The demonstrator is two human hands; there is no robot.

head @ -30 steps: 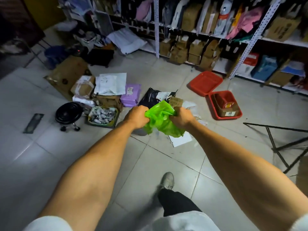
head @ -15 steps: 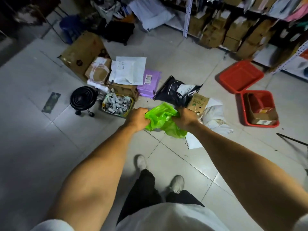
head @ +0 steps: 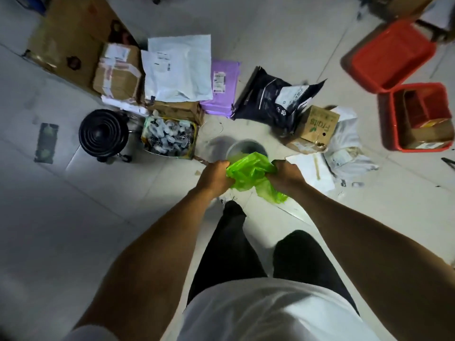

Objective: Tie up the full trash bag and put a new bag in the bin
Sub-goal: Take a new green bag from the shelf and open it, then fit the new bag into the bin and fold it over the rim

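A crumpled bright green plastic bag (head: 248, 172) is held between both hands in front of me. My left hand (head: 214, 177) grips its left side and my right hand (head: 285, 175) grips its right side, fingers closed into the plastic. A loose end of the bag hangs down below my right hand. Just beyond the bag a small round grey bin (head: 242, 147) stands on the floor, blurred, its rim partly hidden by the bag. No full trash bag is recognisable in view.
Parcels, cardboard boxes (head: 118, 72) and mailers (head: 177, 67) lie on the tiled floor beyond the bin. A black round stool (head: 103, 134) stands left, a basket of small items (head: 170, 137) beside it. Two red crates (head: 418, 116) sit at the right. My legs are below.
The view has tilted down and I have come closer to the floor clutter; the grey bin now shows just past the bag. Both hands keep their grip on the green bag.
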